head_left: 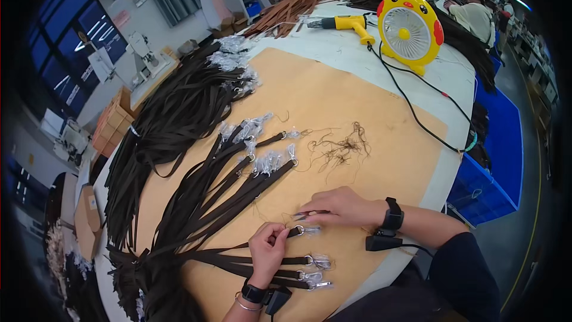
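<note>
On the table (357,59), head view: left hand (267,249) pinches the ringed end of a dark strap (238,244); right hand (341,206) grips small scissors (310,214) beside it. Three straps (268,265) lie nearer the body, likely trimmed. Thread scraps (341,146) beyond. Big strap pile (173,119) looks untouched.

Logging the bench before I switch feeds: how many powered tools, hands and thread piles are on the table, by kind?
Yellow fan: 1
Yellow drill-shaped tool: 1
Loose thread pile: 1
Hands at the strap end: 2, left hand and right hand
Total: 5
</note>
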Tool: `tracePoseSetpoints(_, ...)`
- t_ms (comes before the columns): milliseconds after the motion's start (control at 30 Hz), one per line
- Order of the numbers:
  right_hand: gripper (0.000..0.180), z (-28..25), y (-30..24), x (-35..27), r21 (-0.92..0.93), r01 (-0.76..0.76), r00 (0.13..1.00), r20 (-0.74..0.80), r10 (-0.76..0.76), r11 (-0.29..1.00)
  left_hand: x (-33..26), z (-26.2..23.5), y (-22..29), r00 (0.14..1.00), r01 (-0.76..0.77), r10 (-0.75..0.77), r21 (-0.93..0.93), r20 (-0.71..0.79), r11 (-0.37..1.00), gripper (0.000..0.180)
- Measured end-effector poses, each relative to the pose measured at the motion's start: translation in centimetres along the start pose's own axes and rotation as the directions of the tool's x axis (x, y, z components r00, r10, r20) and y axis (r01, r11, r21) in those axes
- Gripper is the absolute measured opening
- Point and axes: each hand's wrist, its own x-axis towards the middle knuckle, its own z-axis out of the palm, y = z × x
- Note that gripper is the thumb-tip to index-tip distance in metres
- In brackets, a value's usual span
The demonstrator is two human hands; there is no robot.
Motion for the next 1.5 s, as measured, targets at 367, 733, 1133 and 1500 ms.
tracePoseSetpoints(367, 0.027, 1.6, -1.1, 0.4, -0.26, 0.126, 0.974, 0.216, -0.07, 0.957, -0.4, -0.7, -0.2, 0.998, 0.035, -0.037, 0.061, 0.041, 0.998, 0.006)
tracePoseSetpoints(733, 0.021, 2.1, -1.0, 0.7, -0.224, 0.128, 0.979, 0.186, -0.086, 0.966, -0.2, -0.5, 0.5, 0.998, -0.03, 0.024, 0.11, 0.059, 0.994, 0.006)
tracePoseSetpoints(1133, 0.023, 2.8, -1.1, 0.4, -0.186, 0.073, 0.987, 0.153, -0.044, 0.98, -0.4, -1.0, -0.2, 0.998, 0.064, -0.063, -0.07, 0.027, 0.995, 0.002)
tracePoseSetpoints(1500, 0.023, 2.9, -0.8, 0.9, -0.211, 0.105, 0.975, 0.216, -0.058, 0.972, 0.3, -0.8, -0.5, 0.997, 0.054, -0.046, -0.132, 0.063, 0.99, 0.01)
